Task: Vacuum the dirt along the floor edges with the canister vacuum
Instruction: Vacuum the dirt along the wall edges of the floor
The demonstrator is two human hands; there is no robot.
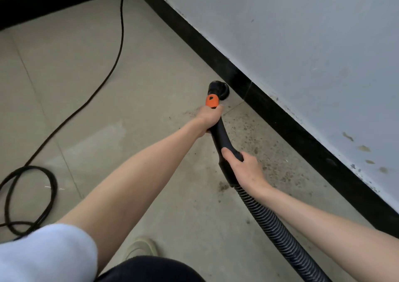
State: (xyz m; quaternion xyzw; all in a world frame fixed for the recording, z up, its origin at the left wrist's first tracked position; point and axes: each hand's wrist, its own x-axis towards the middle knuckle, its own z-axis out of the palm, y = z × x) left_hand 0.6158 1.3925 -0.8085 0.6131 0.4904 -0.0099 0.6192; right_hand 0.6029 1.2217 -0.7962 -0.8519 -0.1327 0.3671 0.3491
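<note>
Here both hands' fingers clench the smooth curved wand (pixel 220 134) (round nozzle (pixel 218 87), perhaps bristled).

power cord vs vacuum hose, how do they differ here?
The power cord is thin and smooth; the vacuum hose is thick and ribbed. The cord lies loose on the floor, looped at the left; the hose runs straight up to the wand gripped by the left hand and right hand. Both are black.
</note>
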